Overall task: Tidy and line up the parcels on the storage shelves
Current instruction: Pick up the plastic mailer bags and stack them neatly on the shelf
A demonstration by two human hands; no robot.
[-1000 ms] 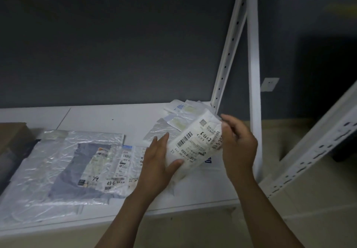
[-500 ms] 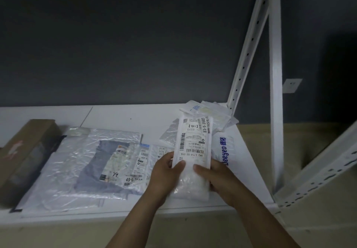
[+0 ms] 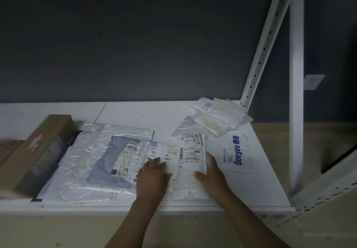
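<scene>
On a white storage shelf (image 3: 135, 116), left of its white upright post (image 3: 296, 112), parcels lie in a rough row along the front edge. Well away from the post is a big crinkled clear bag (image 3: 92, 151) with grey cloth inside; its label carries a handwritten "79". Farther still from the post sits a brown carton (image 3: 38, 151), angled off the row. Close to the post lies a flat white mailer (image 3: 235, 151) printed "Deeyeo" in blue (with two Chinese characters). At the foot of the post, a heap of small packets (image 3: 220, 118) is jumbled. Between bag and mailer, a narrow labelled parcel (image 3: 190, 160) lies flat, roughly square to the front edge; its label seems to read "83-5-3500" beside barcodes. The right hand (image 3: 212, 174) holds its post-side edge, thumb on top, fingers alongside. The left hand (image 3: 152, 178) rests flat, fingers straight, on a flat parcel (image 3: 164, 151) marked "5078" just beside it. By my judgement the front row is nearly lined up; the heap, the carton and the overlaps remain.
</scene>
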